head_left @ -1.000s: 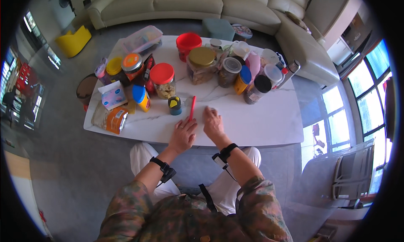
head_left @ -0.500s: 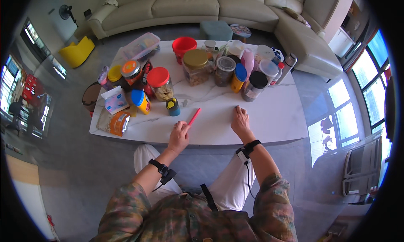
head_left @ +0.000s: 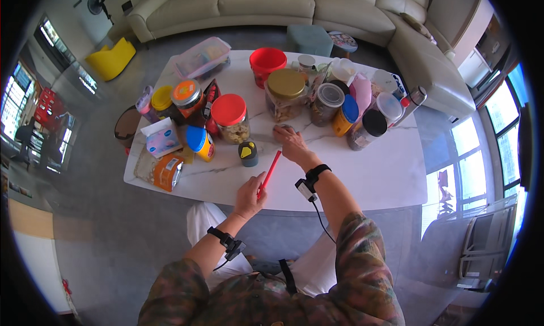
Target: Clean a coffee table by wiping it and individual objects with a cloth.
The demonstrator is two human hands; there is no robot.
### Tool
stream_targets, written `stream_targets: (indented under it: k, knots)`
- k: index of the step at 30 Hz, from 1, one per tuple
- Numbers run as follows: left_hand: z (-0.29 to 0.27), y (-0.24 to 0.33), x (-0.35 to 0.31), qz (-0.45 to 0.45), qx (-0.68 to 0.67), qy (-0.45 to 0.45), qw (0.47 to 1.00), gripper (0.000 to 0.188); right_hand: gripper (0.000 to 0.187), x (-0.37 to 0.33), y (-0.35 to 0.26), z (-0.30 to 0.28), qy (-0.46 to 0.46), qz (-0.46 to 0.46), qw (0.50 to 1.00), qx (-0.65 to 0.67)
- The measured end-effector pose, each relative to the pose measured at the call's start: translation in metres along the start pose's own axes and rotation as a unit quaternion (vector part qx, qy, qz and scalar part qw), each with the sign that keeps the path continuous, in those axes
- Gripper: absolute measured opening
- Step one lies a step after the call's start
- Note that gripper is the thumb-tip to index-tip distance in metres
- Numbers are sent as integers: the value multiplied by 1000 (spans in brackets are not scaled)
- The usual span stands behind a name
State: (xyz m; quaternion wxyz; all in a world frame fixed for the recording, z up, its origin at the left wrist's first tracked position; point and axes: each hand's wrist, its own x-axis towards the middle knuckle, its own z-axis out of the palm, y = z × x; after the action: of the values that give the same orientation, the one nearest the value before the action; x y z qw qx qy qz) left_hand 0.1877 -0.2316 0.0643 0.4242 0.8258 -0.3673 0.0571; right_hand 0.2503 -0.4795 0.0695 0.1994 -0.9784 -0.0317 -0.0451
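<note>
Jars [head_left: 234, 128] behind a probable pen [head_left: 271, 172].

White marbled worktop [head_left: 385, 178]; on it red bucket [head_left: 267, 71], gold-lidded jar [head_left: 286, 93], red-lidded jar [head_left: 231, 119], two blue-lidded yellow canisters [head_left: 201, 144], black-lidded jar [head_left: 367, 130], tissue pack [head_left: 162, 140].

A mottled green-brown shirt [head_left: 255, 300], white trousers [head_left: 204, 225] and cabled black wrist straps [head_left: 222, 237] are worn.

A home living room: a curving cream leather-look sofa [head_left: 266, 3] stretches beyond the far edge of the white, grey-veined surface [head_left: 351, 181], a grey-blue cushioned stool [head_left: 310, 39] stands between them, a small yellow armchair [head_left: 111, 59] sits past the far left corner, and a black round-headed fan [head_left: 96, 4] shows farther back.
</note>
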Motion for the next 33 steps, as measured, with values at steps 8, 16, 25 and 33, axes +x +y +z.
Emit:
stream_targets:
  k: [8,16,25,33]
  knots:
    - [0,0,1,-23,-26,11,999,46,56,-95,-10,-28,-51,-58,997,6]
    - [1,-2,0,-3,30,35,999,46,53,-133,29,-42,0,-2,999,-49]
    - [5,2,-1,-23,51,11,998,44,55,-10,21,-6,45,-37,998,-32]
    - [6,1,1,-14,41,32,999,43,59,11,-10,-1,22,-32,999,-35]
